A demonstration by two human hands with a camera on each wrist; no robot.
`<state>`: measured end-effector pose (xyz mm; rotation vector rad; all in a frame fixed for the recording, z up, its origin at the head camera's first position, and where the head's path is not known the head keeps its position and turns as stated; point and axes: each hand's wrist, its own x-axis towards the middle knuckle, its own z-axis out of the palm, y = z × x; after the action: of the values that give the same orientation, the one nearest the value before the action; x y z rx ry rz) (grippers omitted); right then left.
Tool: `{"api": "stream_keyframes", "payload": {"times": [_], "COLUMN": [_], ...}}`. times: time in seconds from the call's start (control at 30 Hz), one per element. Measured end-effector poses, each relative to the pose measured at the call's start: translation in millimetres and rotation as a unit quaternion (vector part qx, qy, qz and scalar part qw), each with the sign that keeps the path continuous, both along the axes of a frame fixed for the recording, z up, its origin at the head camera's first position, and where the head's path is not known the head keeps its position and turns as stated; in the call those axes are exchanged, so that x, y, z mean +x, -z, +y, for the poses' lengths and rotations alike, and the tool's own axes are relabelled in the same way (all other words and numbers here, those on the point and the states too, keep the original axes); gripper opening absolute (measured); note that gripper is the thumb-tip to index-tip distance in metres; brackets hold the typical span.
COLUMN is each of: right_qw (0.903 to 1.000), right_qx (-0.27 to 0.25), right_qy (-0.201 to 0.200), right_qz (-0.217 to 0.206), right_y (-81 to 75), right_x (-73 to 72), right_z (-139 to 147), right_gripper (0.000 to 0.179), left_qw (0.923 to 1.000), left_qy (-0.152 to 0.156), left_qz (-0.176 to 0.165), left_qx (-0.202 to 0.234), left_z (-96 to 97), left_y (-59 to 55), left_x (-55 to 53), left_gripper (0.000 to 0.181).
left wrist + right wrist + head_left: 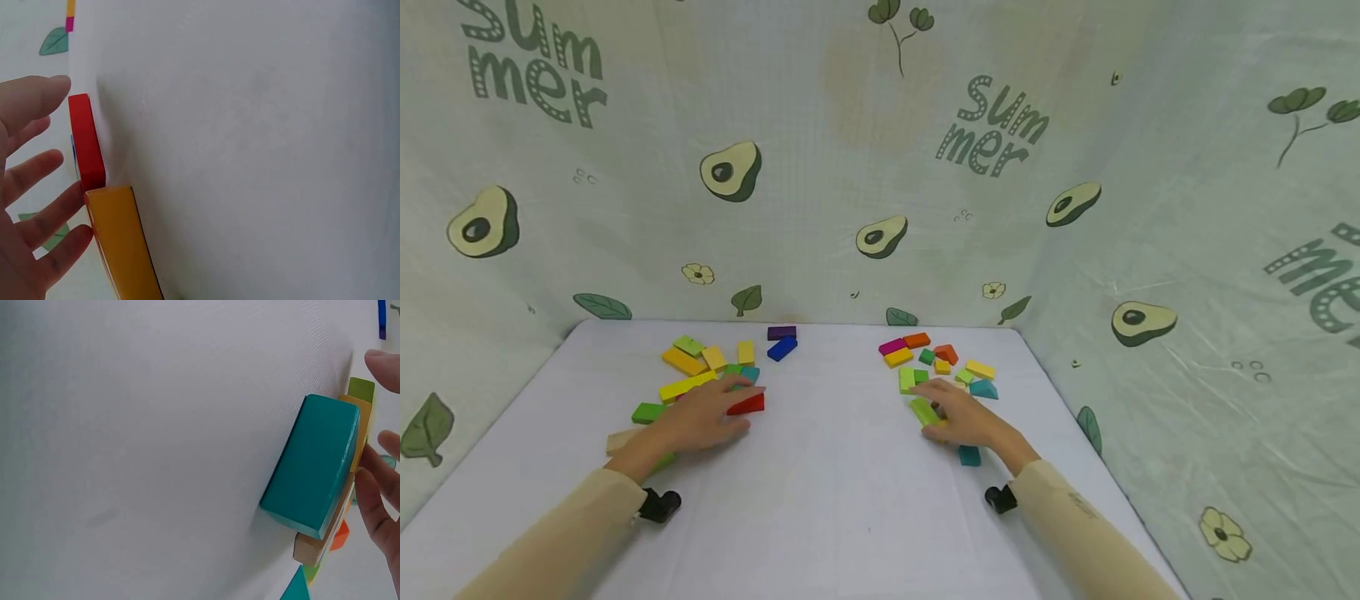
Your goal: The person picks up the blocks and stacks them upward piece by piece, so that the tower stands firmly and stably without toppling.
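Observation:
My left hand (pixel 697 417) hovers over the left group of wooden blocks, its fingers spread. A red block (pixel 748 405) lies by its fingertips; in the left wrist view the thumb tip is near that red block (pixel 86 140), with a yellow block (pixel 125 244) below it. Over the right group is my right hand (pixel 967 417), thumb apart from the fingers and a lime green block (pixel 922 411) beside them. The right wrist view has a teal block (pixel 312 462) in front, next to yellow and natural wood blocks, fingers behind. Neither hand grips a block.
Blue (pixel 782 348) and purple (pixel 782 332) blocks lie at the back of the white table (pixel 842 500). Several coloured blocks, among them a magenta one (pixel 892 346), sit beyond the right hand. A printed cloth (pixel 805 250) hangs behind the table.

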<state>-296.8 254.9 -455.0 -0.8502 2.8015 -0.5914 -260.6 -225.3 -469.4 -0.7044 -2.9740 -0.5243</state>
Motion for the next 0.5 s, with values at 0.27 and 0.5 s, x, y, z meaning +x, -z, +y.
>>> {"api": "stream_keyframes", "payload": {"times": [0.27, 0.5], "right_qw": [0.9995, 0.9992], "right_qx": [0.032, 0.039], "right_qy": [0.003, -0.007], "right_qz": [-0.002, -0.008], "right_y": [1.9, -0.5], "right_x": [-2.8, -3.6], "right_z": [-3.2, -4.6], "right_gripper": [0.057, 0.053], "left_qw": [0.9995, 0.9992], "left_qy": [0.024, 0.030], "left_qz": [0.022, -0.024], "left_qx": [-0.005, 0.008], "left_z": [5.0, 5.3], "left_y": [-1.2, 3.8], "left_x": [3.0, 1.2], "left_gripper": [0.050, 0.058]}}
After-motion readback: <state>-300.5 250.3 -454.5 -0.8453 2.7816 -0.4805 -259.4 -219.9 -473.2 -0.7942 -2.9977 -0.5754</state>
